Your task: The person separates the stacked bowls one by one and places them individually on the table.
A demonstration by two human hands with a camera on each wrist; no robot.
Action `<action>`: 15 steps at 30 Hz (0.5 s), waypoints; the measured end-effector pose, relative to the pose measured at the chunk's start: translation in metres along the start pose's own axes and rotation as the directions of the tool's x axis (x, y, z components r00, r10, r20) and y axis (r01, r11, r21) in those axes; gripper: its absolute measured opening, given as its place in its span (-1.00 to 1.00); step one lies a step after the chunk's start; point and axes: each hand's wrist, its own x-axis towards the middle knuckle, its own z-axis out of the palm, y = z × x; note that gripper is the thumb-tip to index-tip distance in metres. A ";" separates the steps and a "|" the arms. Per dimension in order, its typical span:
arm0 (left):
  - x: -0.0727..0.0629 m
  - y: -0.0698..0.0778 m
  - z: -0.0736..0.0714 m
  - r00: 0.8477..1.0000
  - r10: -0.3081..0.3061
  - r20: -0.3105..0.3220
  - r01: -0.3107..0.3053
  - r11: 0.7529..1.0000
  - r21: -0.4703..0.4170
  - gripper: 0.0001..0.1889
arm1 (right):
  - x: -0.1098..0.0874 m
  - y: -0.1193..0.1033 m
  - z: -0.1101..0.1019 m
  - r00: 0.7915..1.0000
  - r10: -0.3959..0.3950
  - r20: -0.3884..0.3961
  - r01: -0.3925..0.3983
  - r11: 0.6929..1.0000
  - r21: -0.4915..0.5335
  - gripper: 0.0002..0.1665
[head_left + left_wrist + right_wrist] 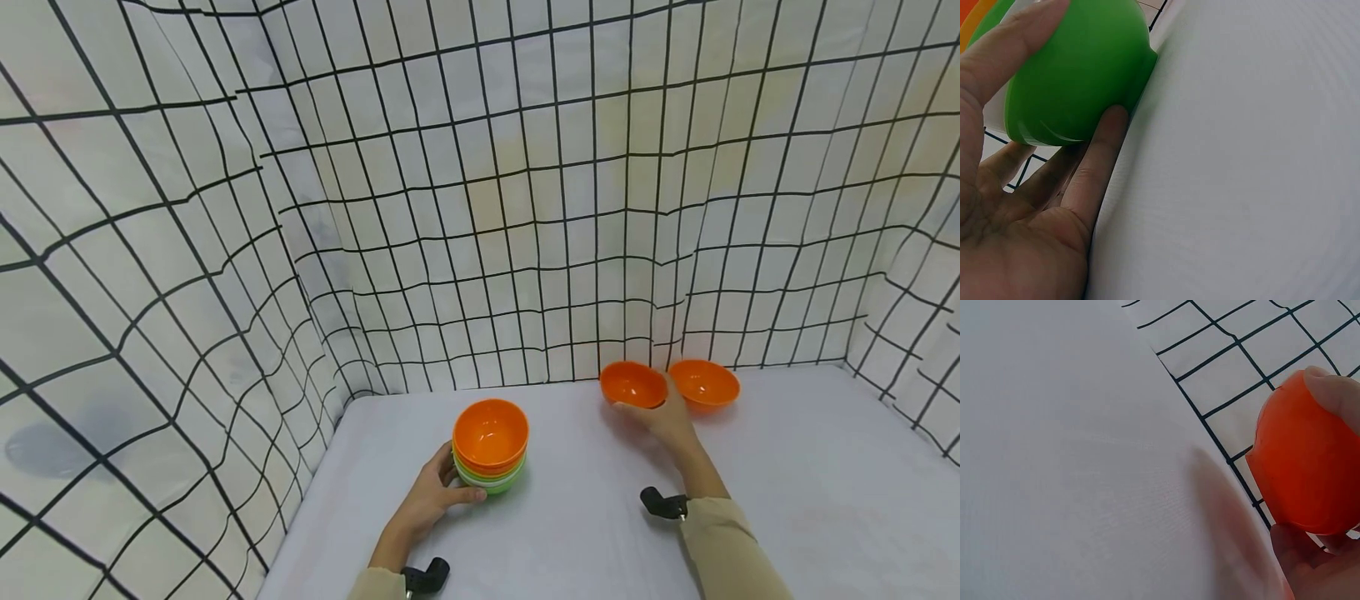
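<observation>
Gripping, at left: left hand (435,492), thumb and fingers round a bowl stack (491,437) (orange uppermost, green lowest), standing on white tabletop (570,500) inside its left edge; long axis roughly upright, mouth up. Centre: broad stretch of tabletop, room between the hands. Right: right hand (667,417) clasping an orange bowl (628,384) near the back edge, mouth upward. Far right: second orange bowl (705,385), just beside, mouth upward, tabletop extending beyond.

White tabletop (577,533) across the lower frame on my head feed, stack of orange and green bowls (491,442) below centre, orange bowl (705,386) right of centre near the far edge.
</observation>
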 end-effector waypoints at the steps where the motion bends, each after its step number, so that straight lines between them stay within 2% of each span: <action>1: 0.000 0.000 0.000 1.000 0.000 0.001 0.000 1.000 -0.001 0.03 | 0.000 0.001 -0.001 1.000 -0.004 -0.003 0.004 1.000 0.001 0.37; 4: 0.001 0.000 0.000 1.000 0.005 0.004 -0.005 1.000 -0.001 0.01 | 0.001 0.003 -0.003 1.000 -0.013 -0.013 0.013 1.000 0.012 0.35; 9: 0.000 0.000 0.000 1.000 0.006 0.003 -0.006 1.000 -0.003 0.01 | 0.003 0.005 -0.007 1.000 0.025 -0.016 -0.025 1.000 -0.003 0.38; 15: 0.000 -0.001 0.000 1.000 0.004 0.001 -0.004 1.000 -0.007 0.01 | 0.003 0.007 -0.007 1.000 0.022 -0.016 -0.022 1.000 -0.014 0.28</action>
